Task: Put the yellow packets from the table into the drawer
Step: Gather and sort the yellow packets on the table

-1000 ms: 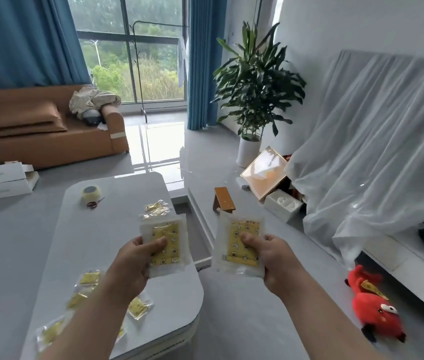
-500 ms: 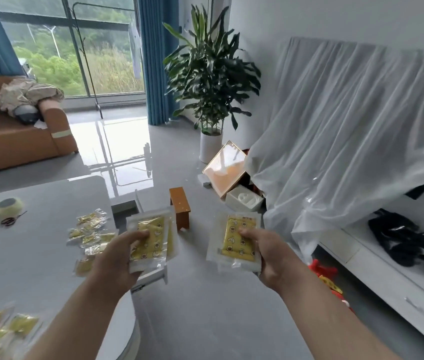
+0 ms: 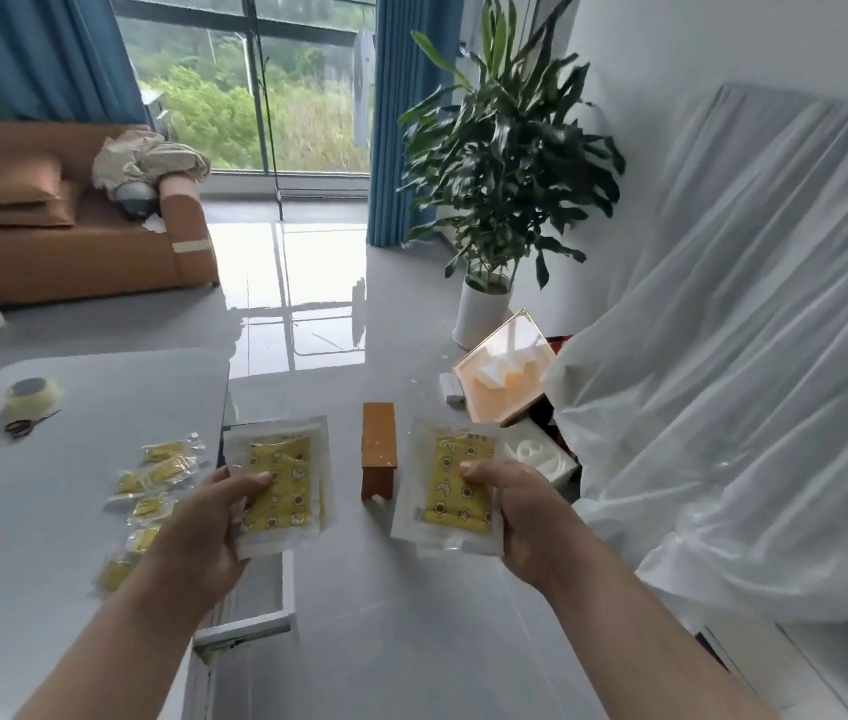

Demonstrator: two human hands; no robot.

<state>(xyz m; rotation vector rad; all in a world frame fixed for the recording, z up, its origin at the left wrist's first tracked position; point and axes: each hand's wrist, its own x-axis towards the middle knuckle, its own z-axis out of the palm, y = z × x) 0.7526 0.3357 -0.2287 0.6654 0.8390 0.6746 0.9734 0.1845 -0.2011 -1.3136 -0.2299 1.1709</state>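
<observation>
We record both hands raised in front of the body, each with a packet.

Left hand (image 3: pixel 203 517): the thumb lies across the printed face of the left packet (image 3: pixel 281 480) and the fingers are curled beneath it in a firm pinch. This packet is clear plastic with a yellow patterned insert. It is held roughly flat, past the right edge of the worktop (image 3: pixel 115 387). We cannot tell whether it is one packet or a stack.

Right hand (image 3: pixel 520 511): the same grip, thumb on top and fingers hidden below, on the right packet (image 3: pixel 455 485). This one is over the floor (image 3: pixel 411 641), apart from the left packet.

On the worktop, loose packets (image 3: pixel 162 475) lie scattered near its right edge, just beside the left wrist. One more shows at the lower left corner.

The drawer (image 3: pixel 242 632) juts out open from the worktop's right side, below the left hand. Its contents are hidden.

At the far left of the worktop, a tape roll (image 3: pixel 29 394) sits just beside the scissors (image 3: pixel 26 426).

A wooden stool (image 3: pixel 379 449) stands on the floor and shows between the two held packets.
</observation>
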